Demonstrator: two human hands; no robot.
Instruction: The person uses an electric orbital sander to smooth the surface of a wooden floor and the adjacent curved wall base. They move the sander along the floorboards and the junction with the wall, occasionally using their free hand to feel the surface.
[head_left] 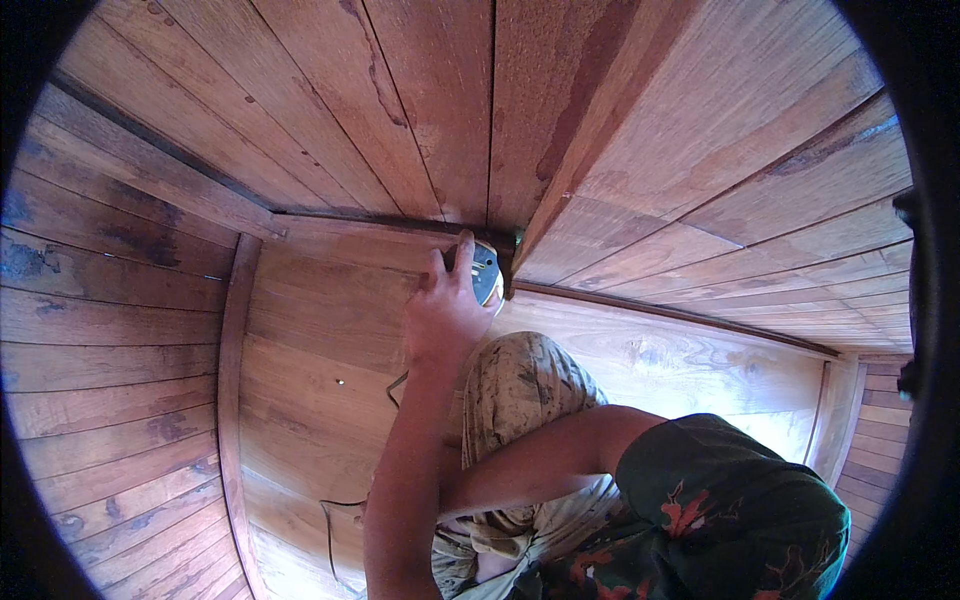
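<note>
My left hand (445,305) is closed over the top of a palm sander (486,276), dark with yellow and pale parts. Its fingers lie across the tool and the thumb wraps its near side. The sander sits in the corner where the pale wooden panel (320,300) meets the plank wall (400,120) and an upright wooden post (590,130). My right forearm (540,455) crosses leftward behind my left forearm, which hides the right hand and its fingers. A thin dark cord (330,545) loops beside my left forearm.
My bent knee (525,375) in stained patterned trousers is just below the sander. Plank walls rise at the left (120,340) and right (760,170). A raised wooden strip (232,380) edges the panel on the left. A small hole or speck (340,381) marks the panel.
</note>
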